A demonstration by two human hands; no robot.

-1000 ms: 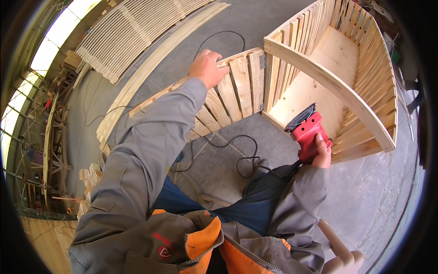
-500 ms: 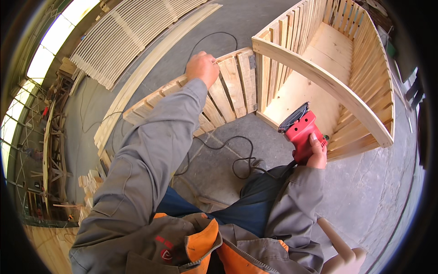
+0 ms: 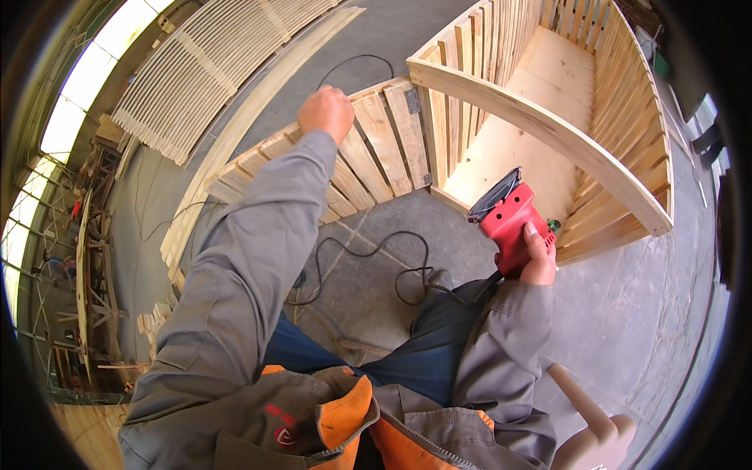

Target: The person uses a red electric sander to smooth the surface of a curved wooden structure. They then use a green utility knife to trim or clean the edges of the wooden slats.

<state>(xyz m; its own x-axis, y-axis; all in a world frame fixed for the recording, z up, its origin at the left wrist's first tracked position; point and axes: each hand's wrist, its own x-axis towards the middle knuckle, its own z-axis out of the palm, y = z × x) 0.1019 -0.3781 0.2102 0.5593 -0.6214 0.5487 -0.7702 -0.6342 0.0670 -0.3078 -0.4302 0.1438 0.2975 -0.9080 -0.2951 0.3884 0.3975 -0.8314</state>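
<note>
My left hand (image 3: 327, 113) is closed over the top edge of a slatted wooden door (image 3: 381, 139), its fingertips hidden behind the wood. Metal hinges join this door to a long slatted wooden crate (image 3: 540, 110) with a plywood floor and a curved front rail. In my right hand (image 3: 539, 257) is a red electric sander (image 3: 513, 223), gripped round its body with the thumb on top. The sander's dark sanding pad is tilted up toward the crate's open front, apart from the wood. A black cord runs from its lower end.
A black cable (image 3: 368, 252) loops over the grey tiled floor near my feet. Long pale boards (image 3: 258, 102) and a stack of narrow slats (image 3: 204, 74) lie beyond the door. Wood blocks (image 3: 153, 321) sit at left; a beige rounded object (image 3: 599, 435) is at lower right.
The crate, the door and my left hand appear slightly farther left, along with a small shift of the view. The sander has moved a little left and up. Both grips stay the same.
</note>
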